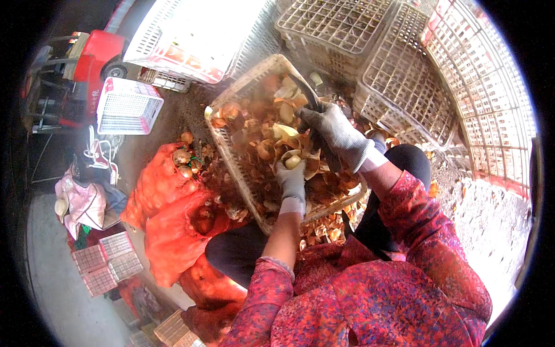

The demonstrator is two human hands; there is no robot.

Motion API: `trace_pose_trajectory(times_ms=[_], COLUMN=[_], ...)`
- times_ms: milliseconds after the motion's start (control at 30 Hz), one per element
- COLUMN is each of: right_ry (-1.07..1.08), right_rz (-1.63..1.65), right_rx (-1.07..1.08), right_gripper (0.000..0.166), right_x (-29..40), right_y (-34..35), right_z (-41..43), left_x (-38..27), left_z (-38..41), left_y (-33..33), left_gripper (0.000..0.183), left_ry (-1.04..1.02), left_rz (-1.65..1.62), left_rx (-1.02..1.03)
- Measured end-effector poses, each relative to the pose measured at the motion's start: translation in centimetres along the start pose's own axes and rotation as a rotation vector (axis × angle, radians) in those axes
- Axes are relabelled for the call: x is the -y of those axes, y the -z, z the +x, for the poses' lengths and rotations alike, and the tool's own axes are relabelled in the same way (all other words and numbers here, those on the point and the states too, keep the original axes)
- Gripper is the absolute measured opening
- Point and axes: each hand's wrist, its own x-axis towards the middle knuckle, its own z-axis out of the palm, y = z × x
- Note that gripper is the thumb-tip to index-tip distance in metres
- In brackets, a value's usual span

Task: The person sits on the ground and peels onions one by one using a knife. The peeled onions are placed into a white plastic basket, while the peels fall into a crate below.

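Observation:
My left hand (291, 180), in a pale knit glove, is closed around a pale, partly peeled onion (293, 161). It is over a dirty plastic crate (234, 173) filled with brown onion skins (265, 149) and some onions. Gloved as well, my right hand (340, 130) grips a dark-bladed knife (305, 90), its blade pointing up and left over the crate's far part. The knife is apart from the onion in my left hand. A light strip of onion layer (284, 131) lies on the skins between the hands.
Orange mesh sacks of onions (173, 243) lean at my left. Upturned plastic crates (405, 82) stand at the far right, with a tall crate stack (485, 86) beyond. White crates (130, 106) and a red vehicle (97, 60) are at the far left. Skins litter the floor (331, 230).

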Motion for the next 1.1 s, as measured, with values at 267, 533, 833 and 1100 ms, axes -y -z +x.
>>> trace_pose_trajectory(times_ms=[267, 533, 833, 1100], right_ry=[0.221, 0.143, -0.140, -0.034], right_rz=[-0.262, -0.188, 0.411, 0.406], right_rx=[0.314, 0.308, 0.337, 0.302], right_gripper=[0.025, 0.024, 0.027, 0.027], right_x=[-1.9, -3.6, -3.9, -2.6], right_y=[0.4, -3.5, -7.2, -6.4], right_z=[0.3, -3.0, -10.9, -11.6], left_x=[-8.6, -13.0, -17.4, -18.1], left_z=[-3.3, -5.8, -11.9, -13.4], left_y=[6.7, 10.9, 10.9, 11.3], left_gripper=[0.061, 0.075, 0.063, 0.055], left_ry=[0.091, -0.337, -0.884, -0.896], left_rz=[-0.877, -0.696, 0.147, 0.315], left_rx=[0.471, 0.521, 0.274, 0.233])
